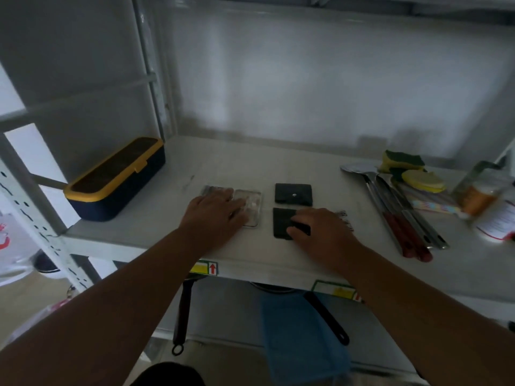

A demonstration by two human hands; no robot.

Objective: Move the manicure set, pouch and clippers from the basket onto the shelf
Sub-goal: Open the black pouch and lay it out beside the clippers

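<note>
The person reaches both arms onto the white shelf [172,174] from the front; the left hand [213,215] lies flat with its fingers straight on a clear, flat case [252,203] that seems to be the manicure set, though blur hides what is inside it; the case lies on the shelf near the front edge, left of the middle; the right hand [323,229] rests just to the right of it, its thumb and fingers curled onto the near black pouch [282,222], which lies flat on the shelf; a second black pouch [293,193], with a small snap at its centre, lies just behind the first, apart from both hands; a small metal piece [344,218], possibly the clippers, shows at the right hand's far side, too hidden to tell whether the hand touches it; at the shelf's left end stands a dark blue box with a yellow lid [117,181]; to the right lie long metal utensils [401,207] with red-brown handles, yellow and green sponges [404,162] behind them, and a jar [479,196] near the right edge; below the shelf hang a blue cloth [301,335] and two black pan handles [182,310].
</note>
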